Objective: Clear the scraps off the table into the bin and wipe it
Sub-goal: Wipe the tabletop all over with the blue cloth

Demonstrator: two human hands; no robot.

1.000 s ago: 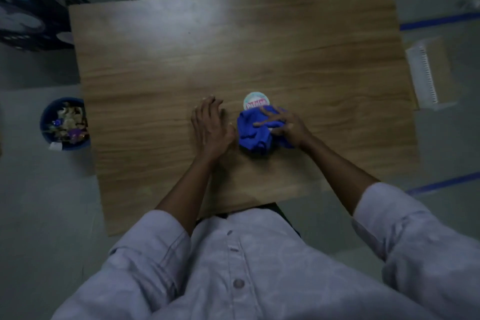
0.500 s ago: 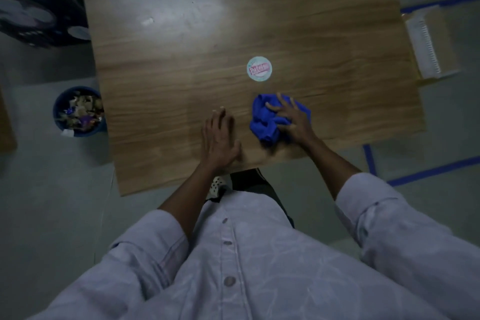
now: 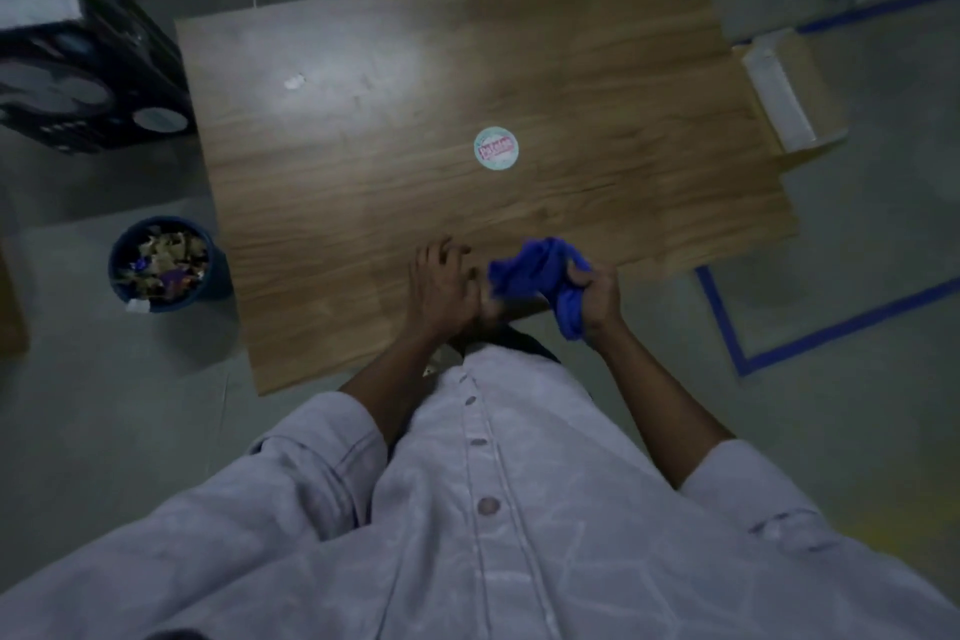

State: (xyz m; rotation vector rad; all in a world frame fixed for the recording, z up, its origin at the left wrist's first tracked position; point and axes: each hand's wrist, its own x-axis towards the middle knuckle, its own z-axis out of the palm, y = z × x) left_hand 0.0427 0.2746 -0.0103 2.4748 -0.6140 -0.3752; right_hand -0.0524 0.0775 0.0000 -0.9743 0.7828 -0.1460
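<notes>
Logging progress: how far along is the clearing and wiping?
Done: scraps lie in the round blue bin. In hand: the right hand grips the crumpled blue cloth over the wooden table's near edge. Left: a round pale disc and a white speck on it.

The right hand (image 3: pixel 602 294) hides part of the cloth (image 3: pixel 537 261); sticker (image 3: pixel 496 147) lettering seems unreadable.
</notes>
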